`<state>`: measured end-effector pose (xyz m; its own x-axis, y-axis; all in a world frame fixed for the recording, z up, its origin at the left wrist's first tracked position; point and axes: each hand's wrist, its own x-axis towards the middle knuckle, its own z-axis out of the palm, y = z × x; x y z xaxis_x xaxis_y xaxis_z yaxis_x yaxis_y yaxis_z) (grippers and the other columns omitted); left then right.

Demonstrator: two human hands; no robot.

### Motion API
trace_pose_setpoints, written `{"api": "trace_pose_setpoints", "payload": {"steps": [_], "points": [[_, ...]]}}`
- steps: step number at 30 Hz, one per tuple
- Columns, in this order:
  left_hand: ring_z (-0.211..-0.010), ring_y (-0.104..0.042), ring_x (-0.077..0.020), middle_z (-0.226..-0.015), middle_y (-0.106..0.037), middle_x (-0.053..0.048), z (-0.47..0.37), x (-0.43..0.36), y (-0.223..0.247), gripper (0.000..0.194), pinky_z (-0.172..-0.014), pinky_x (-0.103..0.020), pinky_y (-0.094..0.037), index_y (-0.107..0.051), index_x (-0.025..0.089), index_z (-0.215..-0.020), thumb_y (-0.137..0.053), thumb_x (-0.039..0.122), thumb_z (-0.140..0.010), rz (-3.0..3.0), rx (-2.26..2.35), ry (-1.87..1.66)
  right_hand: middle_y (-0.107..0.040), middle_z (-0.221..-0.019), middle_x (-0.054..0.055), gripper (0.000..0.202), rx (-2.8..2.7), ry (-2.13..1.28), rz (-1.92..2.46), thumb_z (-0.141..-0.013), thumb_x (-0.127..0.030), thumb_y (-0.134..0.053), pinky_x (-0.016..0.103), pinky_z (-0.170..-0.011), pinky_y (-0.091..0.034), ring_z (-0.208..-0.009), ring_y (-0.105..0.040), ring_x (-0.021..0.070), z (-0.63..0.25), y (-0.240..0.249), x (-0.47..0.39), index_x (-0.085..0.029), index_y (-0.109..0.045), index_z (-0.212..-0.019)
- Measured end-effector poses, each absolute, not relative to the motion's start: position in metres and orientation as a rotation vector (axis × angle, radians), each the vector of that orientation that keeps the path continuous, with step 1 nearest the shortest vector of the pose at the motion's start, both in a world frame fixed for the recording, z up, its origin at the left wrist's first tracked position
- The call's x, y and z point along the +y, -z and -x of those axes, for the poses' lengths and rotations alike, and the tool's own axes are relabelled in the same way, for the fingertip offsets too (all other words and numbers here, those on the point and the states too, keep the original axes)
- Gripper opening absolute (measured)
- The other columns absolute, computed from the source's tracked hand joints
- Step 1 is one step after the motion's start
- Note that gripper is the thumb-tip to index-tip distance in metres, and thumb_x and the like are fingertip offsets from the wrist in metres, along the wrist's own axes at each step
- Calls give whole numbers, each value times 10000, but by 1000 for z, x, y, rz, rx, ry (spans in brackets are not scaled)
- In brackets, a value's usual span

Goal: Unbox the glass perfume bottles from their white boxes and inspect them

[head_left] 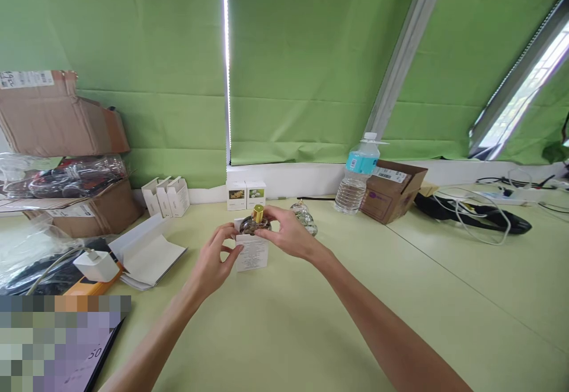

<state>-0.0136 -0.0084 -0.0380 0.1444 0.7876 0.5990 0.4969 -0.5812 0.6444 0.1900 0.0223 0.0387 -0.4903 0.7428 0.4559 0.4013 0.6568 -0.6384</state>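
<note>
A dark glass bottle with a gold cap (pixel 258 214) is upright at the centre, above a small white box with printed text (pixel 252 253). My right hand (pixel 287 232) grips the bottle from the right, its thumb and fingers around the glass below the cap. On the other side, my left hand (pixel 220 255) has its thumb and fingers closed on the left edge of the white box. The bottle's lower part is hidden behind the box's front panel. Just behind my right hand, a clear glass bottle (pixel 306 219) rests on the table.
Two small white boxes (pixel 246 196) and open white cartons (pixel 171 197) stand along the wall. A water bottle (pixel 353 181) and brown box (pixel 386 197) are right; papers (pixel 149 255), a charger (pixel 96 265) and stacked cardboard boxes (pixel 53 119) are left. Cables (pixel 498 226) lie far right.
</note>
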Motion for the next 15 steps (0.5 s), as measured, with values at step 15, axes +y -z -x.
{"api": "trace_pose_setpoints", "payload": {"steps": [15], "points": [[-1044,-561,-182,-1257,-537,-54,13,-9,38,306,-762,-307,-591,-509,297,-1235,-475,275,-932,-2143,1252,-1365,-596,-914,39,146,-2284,-449,903,-907,-308,-511,299,-728,-429,-822,-549,167,-180,-31,16,-183,-584,-922]]}}
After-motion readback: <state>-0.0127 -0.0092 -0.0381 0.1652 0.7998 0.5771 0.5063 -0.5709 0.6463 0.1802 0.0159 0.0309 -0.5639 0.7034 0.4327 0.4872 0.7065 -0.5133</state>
